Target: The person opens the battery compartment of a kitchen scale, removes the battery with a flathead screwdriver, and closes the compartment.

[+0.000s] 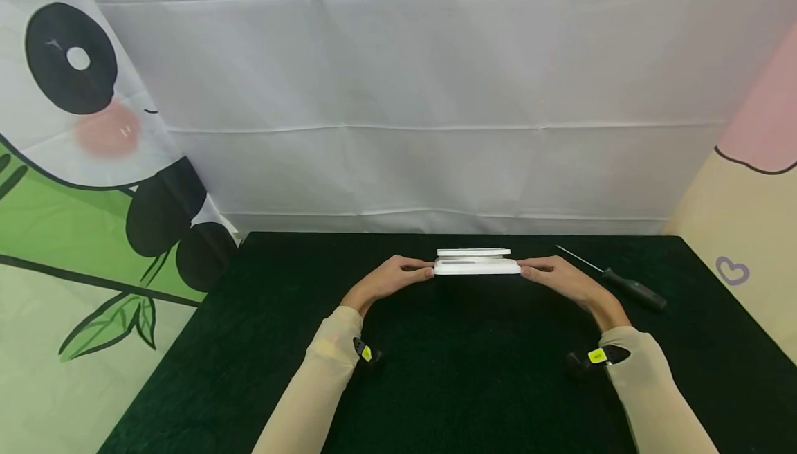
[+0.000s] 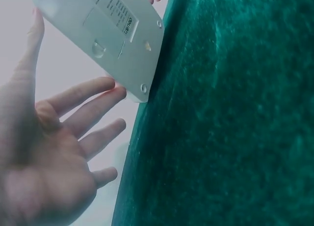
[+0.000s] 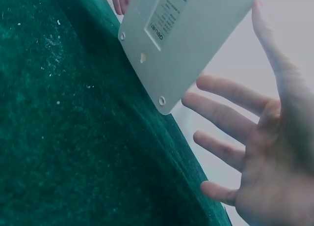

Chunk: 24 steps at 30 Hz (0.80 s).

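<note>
Between my two hands is a flat white device (image 1: pixel 477 268) with a second, thinner white panel above its body; I cannot tell its exact kind. In the left wrist view its pale underside (image 2: pixel 105 46) shows a printed label, small round recesses and rounded corners. My left hand (image 1: pixel 391 279) pinches one end, thumb on one side and the first fingers at the opposite edge, the other fingers spread. The opposite end is pinched the same way by my right hand (image 1: pixel 563 279), its lower fingers loose in the right wrist view. The underside faces the wrist cameras, tilted above the dark green cloth.
A screwdriver (image 1: pixel 631 288) with a dark handle lies on the green-covered table (image 1: pixel 473 385), to the right beyond my right hand. Behind the table's far edge hangs a white cloth (image 1: pixel 436 94), with printed cartoon sheets at both sides.
</note>
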{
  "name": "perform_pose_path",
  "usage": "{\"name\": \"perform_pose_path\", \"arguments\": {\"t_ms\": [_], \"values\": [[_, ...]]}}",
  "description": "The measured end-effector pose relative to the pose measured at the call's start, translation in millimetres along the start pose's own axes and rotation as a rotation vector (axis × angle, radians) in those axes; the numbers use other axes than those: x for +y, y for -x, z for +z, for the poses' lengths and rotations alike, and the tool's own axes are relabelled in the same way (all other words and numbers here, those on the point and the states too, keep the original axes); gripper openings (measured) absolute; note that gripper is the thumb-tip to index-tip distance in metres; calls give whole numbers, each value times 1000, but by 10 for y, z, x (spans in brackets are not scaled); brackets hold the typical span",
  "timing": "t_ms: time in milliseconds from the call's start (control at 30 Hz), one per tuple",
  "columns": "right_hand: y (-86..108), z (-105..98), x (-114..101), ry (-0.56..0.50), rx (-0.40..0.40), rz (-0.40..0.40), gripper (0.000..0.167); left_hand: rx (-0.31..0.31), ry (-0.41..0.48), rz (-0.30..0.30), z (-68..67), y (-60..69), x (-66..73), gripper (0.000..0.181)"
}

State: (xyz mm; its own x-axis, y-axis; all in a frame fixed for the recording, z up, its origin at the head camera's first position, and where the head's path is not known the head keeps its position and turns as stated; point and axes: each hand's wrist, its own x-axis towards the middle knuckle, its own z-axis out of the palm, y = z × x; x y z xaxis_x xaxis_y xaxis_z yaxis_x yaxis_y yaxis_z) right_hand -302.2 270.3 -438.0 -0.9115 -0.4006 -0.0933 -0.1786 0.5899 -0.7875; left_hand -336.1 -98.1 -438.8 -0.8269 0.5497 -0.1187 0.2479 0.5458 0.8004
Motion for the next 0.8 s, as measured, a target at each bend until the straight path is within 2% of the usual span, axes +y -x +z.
{"name": "perform_pose_path", "arguments": {"t_ms": [200, 467, 633, 800], "values": [[16, -27, -48, -17, 1, 13, 60, 48, 8, -20, 8, 27, 78, 60], [-55, -39, -9, -118, 28, -64, 51, 127, 43, 17, 36, 5, 127, 59], [-119, -16, -9, -155, 85, -78, 52, 191, 67, 45, 81, -52, 150, 55], [-163, 10, -9, -188, 133, -118, 50, 242, 109, 33, 125, -99, 167, 58]]}}
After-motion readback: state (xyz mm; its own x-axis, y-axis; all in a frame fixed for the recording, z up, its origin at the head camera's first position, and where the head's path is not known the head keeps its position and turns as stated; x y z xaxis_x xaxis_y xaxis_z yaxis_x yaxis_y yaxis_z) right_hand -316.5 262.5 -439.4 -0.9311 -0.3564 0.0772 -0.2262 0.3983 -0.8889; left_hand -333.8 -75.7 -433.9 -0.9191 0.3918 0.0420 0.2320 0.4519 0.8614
